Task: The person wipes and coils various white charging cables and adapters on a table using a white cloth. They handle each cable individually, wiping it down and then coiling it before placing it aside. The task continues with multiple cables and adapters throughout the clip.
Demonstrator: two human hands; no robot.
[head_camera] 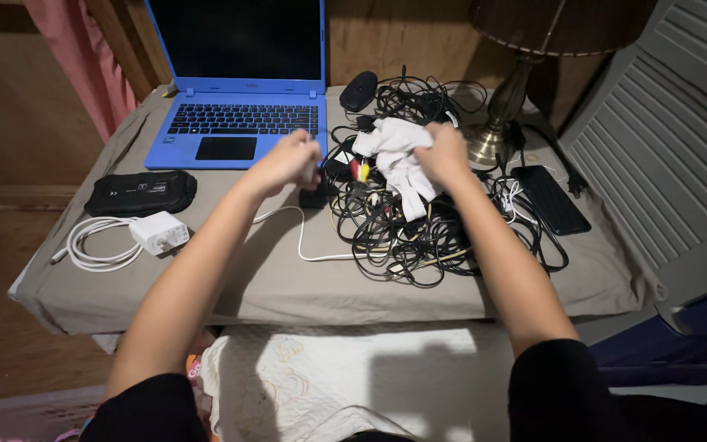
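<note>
From my feed I see both hands over the tangle of black cables (419,221), which sits at about two o'clock from the centre of the cloth-covered tabletop (288,286). The right hand (443,154) has its fingers closed around a bunch of white cable (398,160) at the top of the heap, lifting it a little. The left hand (292,160) is curled into a loose fist just at the pile's nine o'clock edge; its fingers are drawn together, seemingly pinching something small and dark near a black plug block (314,196), though I cannot tell exactly what they grip.

As I judge it, the sorting is barely begun — the black cords are all knotted in one mass, and only the white bundle is raised clear of it. A thin white lead (304,245) trails out of the heap toward seven o'clock.

Around the work: a blue laptop (239,115) stands open at eleven o'clock, a black mouse (358,90) at twelve, a brass lamp base (493,135) at one o'clock with cords looped against it, and a dark flat phone-like slab (551,199) at three o'clock, partly under stray loops. At nine o'clock lie a black pouch (141,192) and a white charger with coiled cord (153,233), well apart from the pile. The lamp and the slab crowd the heap — cords could snag on either.
</note>
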